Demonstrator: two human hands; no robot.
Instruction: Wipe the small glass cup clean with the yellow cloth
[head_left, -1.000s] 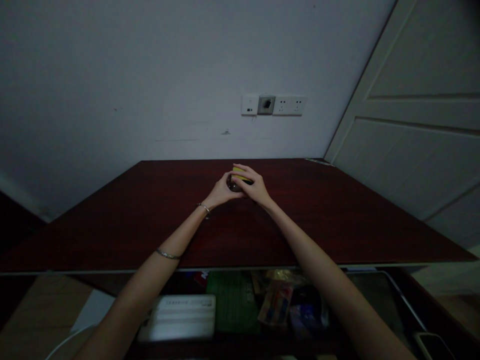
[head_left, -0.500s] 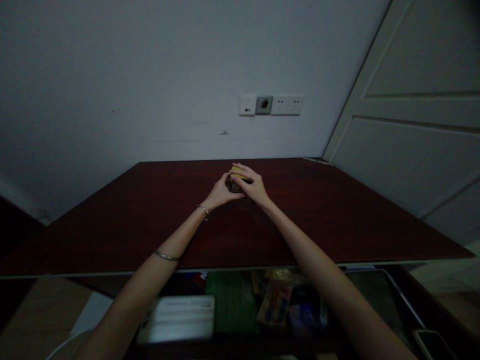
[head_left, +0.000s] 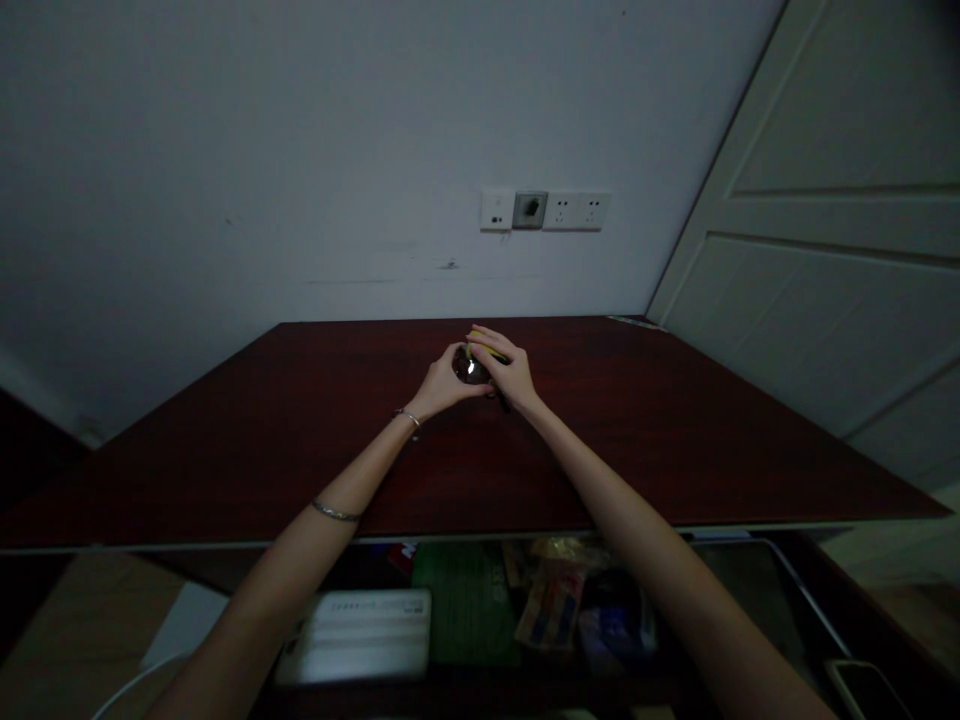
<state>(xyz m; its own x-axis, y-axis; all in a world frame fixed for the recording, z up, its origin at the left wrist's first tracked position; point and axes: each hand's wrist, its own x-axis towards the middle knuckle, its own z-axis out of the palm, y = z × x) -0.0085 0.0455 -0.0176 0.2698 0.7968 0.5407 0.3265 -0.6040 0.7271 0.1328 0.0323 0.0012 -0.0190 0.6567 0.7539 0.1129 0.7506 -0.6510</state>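
Observation:
Over the far middle of the dark red table (head_left: 337,450), my left hand (head_left: 442,388) is wrapped round a small, dark, shiny round object (head_left: 469,367), its kind unclear in the dim light. A bright reflection shows on its near face. My right hand (head_left: 511,372) grips a yellow, dark-edged flat piece (head_left: 489,352) against the upper right side of that round object. Fingers cover most of the yellow piece, so I cannot tell whether it is a lid or a pad. Both hands are closed and nearly touching.
Below the table edge, an open drawer holds a silver box-like device (head_left: 360,635), a green packet (head_left: 463,605) and several small packages (head_left: 550,605). A phone (head_left: 866,690) lies at lower right. Wall sockets (head_left: 574,211) are behind the table; a white door (head_left: 840,220) stands at right.
The yellow piece has tilted and shifted slightly right with my right hand. More of the round object's shiny face now shows. My left hand stays nearly in place.

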